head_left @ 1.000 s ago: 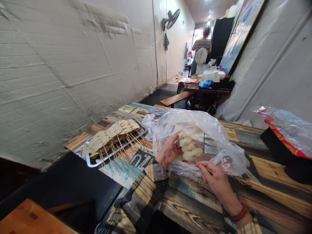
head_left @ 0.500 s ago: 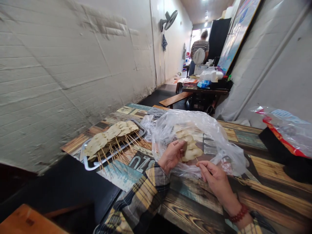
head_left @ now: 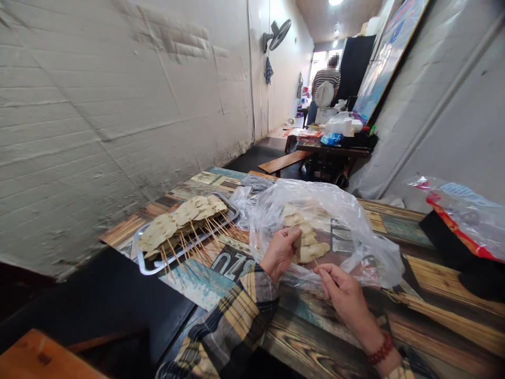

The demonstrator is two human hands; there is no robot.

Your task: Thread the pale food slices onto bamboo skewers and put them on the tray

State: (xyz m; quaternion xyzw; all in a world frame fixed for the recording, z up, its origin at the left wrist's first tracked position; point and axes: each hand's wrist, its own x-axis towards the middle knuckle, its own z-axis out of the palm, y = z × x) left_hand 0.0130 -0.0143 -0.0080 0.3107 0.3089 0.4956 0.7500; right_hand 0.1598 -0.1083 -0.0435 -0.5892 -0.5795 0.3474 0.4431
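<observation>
My right hand [head_left: 342, 290] pinches the bare end of a thin wooden skewer [head_left: 315, 260] that carries pale flat food slices [head_left: 310, 247]. My left hand [head_left: 281, 252] is closed on the slices at the upper part of that skewer, pressing them together. Both hands work just in front of a crumpled clear plastic bag [head_left: 347, 221] holding more pale slices. To the left, a metal tray [head_left: 147, 264] holds several finished skewers [head_left: 185, 217] laid side by side, sticks pointing toward me.
The wooden table [head_left: 315, 337] has printed patches. A red and clear plastic bag [head_left: 465, 216] over something dark sits at the right. A white brick wall runs along the left. Far back, a person stands by a cluttered table [head_left: 335, 145] and bench [head_left: 286, 159].
The slices have been pushed closer together on the skewer, and my left hand has closed further over them. My right hand stays on the stick's end.
</observation>
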